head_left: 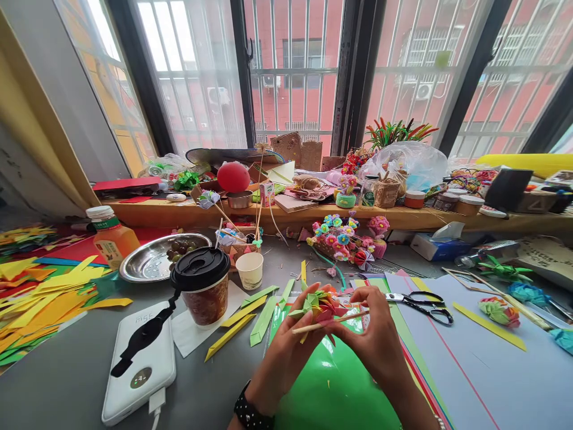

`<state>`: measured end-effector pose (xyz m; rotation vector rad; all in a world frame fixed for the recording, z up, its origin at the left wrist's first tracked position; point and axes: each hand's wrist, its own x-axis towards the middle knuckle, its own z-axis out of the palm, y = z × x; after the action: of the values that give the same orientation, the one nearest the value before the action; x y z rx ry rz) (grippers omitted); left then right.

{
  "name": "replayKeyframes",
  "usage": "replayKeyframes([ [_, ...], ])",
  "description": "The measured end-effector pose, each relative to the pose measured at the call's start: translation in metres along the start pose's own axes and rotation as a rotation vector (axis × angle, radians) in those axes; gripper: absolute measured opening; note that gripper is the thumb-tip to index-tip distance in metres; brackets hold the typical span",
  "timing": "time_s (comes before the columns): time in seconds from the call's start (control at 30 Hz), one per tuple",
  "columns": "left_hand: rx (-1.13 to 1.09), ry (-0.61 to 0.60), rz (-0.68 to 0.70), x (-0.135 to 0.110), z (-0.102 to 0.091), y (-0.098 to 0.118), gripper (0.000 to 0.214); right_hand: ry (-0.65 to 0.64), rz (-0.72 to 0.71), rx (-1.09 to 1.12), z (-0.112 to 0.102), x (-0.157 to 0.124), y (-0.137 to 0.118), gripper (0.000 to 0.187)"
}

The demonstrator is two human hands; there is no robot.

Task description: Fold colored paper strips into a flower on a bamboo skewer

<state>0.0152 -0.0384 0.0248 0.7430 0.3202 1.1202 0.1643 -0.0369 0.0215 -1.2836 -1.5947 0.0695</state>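
Between my two hands is a folded paper flower [319,303] in green, yellow, orange and pink. My left hand [281,349] is closed around it from the left and below. My right hand [373,325] is closed at its right side, thumb and fingers bent together around a thin wooden stick [308,327]. The stick lies across the front of the flower; its blunt left end rests by my left fingers. Beneath both hands is a glossy green surface [331,388]. Folded green and yellow paper strips [230,340] lie to the left of my hands.
Black-handled scissors [423,304] and another paper flower [499,312] lie on paper sheets [492,376] at right. To the left stand a lidded coffee cup [206,298], a white power bank [141,364], a metal plate [134,263] and a juice bottle [114,239]. A cluttered ledge [295,209] runs behind.
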Motion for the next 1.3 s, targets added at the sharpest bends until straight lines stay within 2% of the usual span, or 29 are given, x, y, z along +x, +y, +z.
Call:
replayKeyframes([
  [0.07,0.001,0.005,0.000,-0.001,0.001,0.002,0.037,-0.045,0.052,-0.025,0.001,0.000,0.005,0.058],
  [0.13,0.004,0.014,0.002,-0.001,0.001,0.003,0.036,-0.142,0.077,-0.019,0.002,0.000,0.009,0.062],
  [0.23,0.025,0.024,-0.008,-0.002,0.001,0.004,0.037,-0.272,0.126,0.008,0.002,0.000,0.010,0.053],
  [0.3,0.031,0.023,-0.020,-0.002,0.000,0.005,0.037,-0.300,0.118,-0.006,0.001,0.000,0.008,0.040],
  [0.37,0.026,0.013,-0.036,-0.002,-0.002,0.005,0.036,-0.281,0.076,-0.035,-0.001,0.000,0.004,0.034],
  [0.57,0.005,-0.007,-0.030,-0.002,-0.004,0.004,0.038,-0.170,-0.031,-0.103,-0.002,0.001,-0.002,0.043],
  [0.77,-0.003,0.012,-0.022,-0.001,-0.001,0.003,0.038,-0.126,-0.010,-0.103,0.000,0.000,-0.002,0.048],
  [1.3,-0.029,-0.012,-0.008,0.000,-0.002,0.001,0.037,-0.086,-0.044,-0.175,0.003,-0.003,0.002,0.044],
])
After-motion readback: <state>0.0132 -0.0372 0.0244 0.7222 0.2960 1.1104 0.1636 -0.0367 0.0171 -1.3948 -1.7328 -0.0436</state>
